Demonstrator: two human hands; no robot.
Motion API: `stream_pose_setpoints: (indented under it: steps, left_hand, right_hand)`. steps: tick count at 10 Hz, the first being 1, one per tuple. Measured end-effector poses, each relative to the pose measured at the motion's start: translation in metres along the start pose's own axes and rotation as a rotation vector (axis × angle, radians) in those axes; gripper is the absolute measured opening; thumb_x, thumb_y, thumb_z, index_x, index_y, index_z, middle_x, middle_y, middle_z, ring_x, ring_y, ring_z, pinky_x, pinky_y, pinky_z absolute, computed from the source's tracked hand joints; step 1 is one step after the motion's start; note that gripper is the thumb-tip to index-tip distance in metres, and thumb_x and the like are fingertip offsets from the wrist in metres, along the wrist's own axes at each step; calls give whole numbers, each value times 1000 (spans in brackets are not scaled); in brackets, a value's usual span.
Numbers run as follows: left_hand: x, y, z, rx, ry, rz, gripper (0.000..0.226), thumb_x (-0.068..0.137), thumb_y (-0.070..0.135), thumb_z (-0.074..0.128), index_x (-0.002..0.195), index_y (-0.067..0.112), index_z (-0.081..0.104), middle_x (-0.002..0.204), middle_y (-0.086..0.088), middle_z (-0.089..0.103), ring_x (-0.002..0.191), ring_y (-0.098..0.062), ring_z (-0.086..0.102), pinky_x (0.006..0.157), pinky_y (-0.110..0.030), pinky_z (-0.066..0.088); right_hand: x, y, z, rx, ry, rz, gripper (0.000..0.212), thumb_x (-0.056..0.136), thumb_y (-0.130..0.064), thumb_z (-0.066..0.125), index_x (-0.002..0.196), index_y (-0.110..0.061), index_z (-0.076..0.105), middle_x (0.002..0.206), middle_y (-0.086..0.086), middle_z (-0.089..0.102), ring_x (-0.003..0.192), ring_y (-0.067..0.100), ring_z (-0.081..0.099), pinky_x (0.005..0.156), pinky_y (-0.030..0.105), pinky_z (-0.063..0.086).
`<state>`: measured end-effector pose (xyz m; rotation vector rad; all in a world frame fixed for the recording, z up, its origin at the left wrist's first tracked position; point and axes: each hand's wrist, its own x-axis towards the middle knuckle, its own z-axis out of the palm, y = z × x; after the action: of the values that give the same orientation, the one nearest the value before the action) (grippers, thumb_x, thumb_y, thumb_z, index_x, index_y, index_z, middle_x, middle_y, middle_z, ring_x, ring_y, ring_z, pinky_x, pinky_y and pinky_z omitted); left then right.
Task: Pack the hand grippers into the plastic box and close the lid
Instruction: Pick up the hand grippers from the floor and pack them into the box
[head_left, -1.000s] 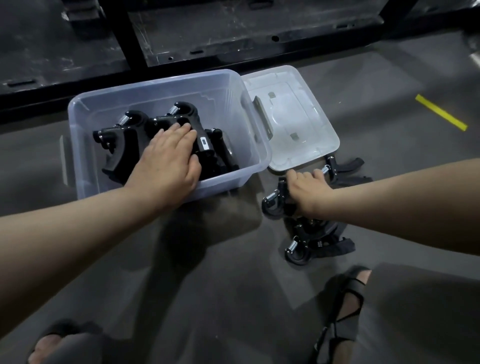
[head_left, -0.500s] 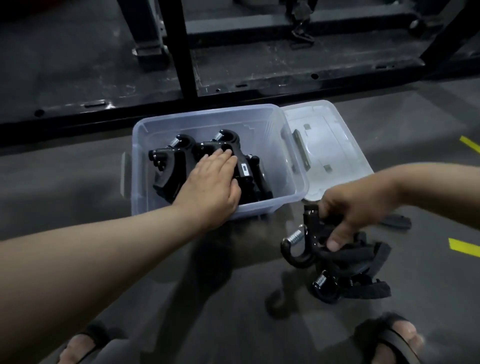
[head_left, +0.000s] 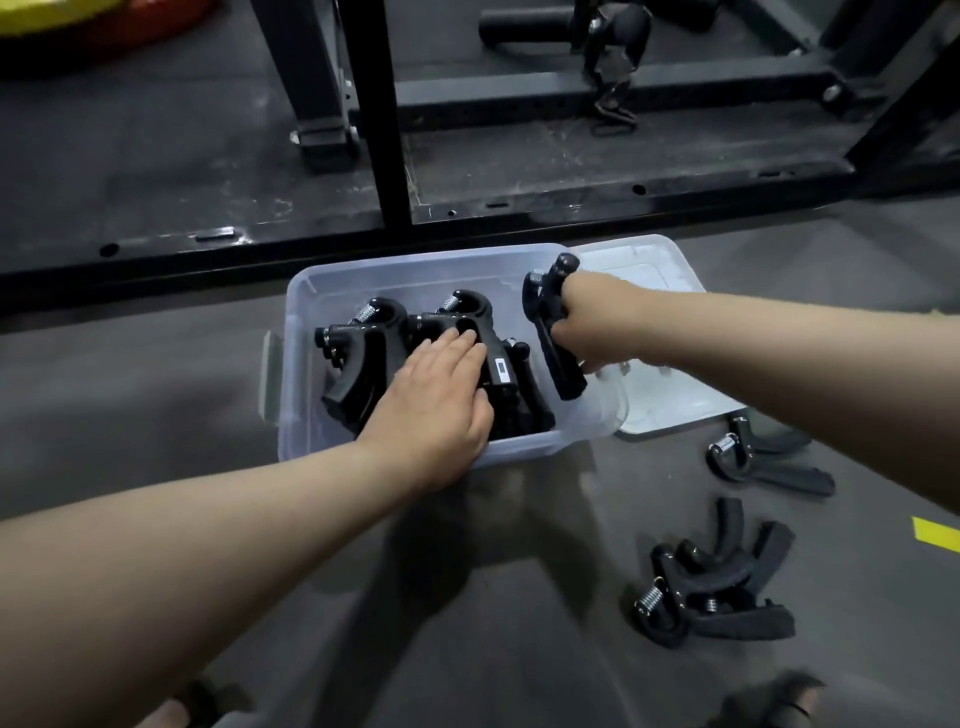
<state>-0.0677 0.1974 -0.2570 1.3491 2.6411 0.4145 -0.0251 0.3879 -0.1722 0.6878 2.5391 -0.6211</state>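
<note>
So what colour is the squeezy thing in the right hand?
Black, seen in the head view: the hand gripper held by the right hand.

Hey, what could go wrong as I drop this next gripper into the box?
The gripper in your right hand may jam against the packed grippers under your left hand, leaving it too high for the lid. Loose grippers remain on the floor, easily forgotten.

The plastic box (head_left: 311, 415) sits on the floor (head_left: 156, 415) before a metal frame (head_left: 467, 218), its lid (head_left: 670, 395) lying flat just right of it. Several hand grippers (head_left: 363, 364) lie inside the box. More loose grippers (head_left: 717, 592) lie on the floor right of and nearer than the box.
</note>
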Motion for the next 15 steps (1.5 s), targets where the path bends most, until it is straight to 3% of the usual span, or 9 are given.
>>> stream_pose_setpoints:
  steps: [1,3,4,5,8,10,11,12,15]
  left_hand:
    - [1,0,1,-5,-2,2,65,89,35,29,148,9,35,157,-6,30,148,-18,17,122,-37,10]
    - [1,0,1,2,-3,-4,65,89,36,28,148,9,34,157,-6,29,148,-18,16,121,-38,11]
    - [1,-1,1,-2,1,-4,65,89,36,28,148,9,34,157,-6,29,148,-18,16,122,-37,10]
    - [1,0,1,-8,-3,-4,65,89,36,27,148,9,34,157,-6,28,148,-18,15,122,-37,9]
    - [0,0,0,-2,0,3,65,88,35,28,147,8,35,156,-7,30,147,-20,18,122,-37,9]
    - [0,0,-1,-3,7,13,65,88,34,28,147,6,36,156,-9,31,147,-21,19,122,-38,10]
    - [0,0,-1,-3,2,10,65,88,35,28,147,7,36,156,-8,31,147,-20,18,122,-37,10]
    - [1,0,-1,-8,-2,4,66,88,35,28,147,8,35,157,-7,30,148,-19,17,122,-37,9]
    - [0,0,-2,-5,-11,-9,66,88,35,29,147,8,35,157,-7,30,148,-19,17,122,-37,9]
  right_hand:
    - [8,-5,18,-202,-1,-4,16,86,2,47,86,-3,63,86,13,64,81,30,62,74,35,55]
    - [7,-15,48,-337,-138,-68,17,95,-4,46,82,-3,56,80,9,52,88,25,57,66,24,43]
    - [2,-14,52,-350,-218,-52,24,99,-10,44,112,-3,64,116,12,63,116,28,57,92,27,42]
    - [4,-6,40,-418,-257,-116,30,97,-14,44,120,-3,61,125,19,60,117,37,56,87,38,44]
    - [6,-1,54,-640,-142,-220,21,92,-12,57,109,-2,63,110,16,66,97,32,62,66,27,35]
    - [17,2,58,-665,-219,-262,25,92,-15,56,115,-9,63,103,12,62,106,32,62,80,33,45]
    - [16,4,57,-756,-234,-306,22,93,-13,55,112,-7,64,96,11,58,97,31,61,72,30,39]
    - [15,3,59,-807,-223,-354,22,93,-9,52,113,-3,62,113,13,65,104,31,62,72,30,38]
    - [15,1,57,-937,-247,-439,23,95,-7,49,112,-4,64,115,11,65,105,31,63,72,33,42]
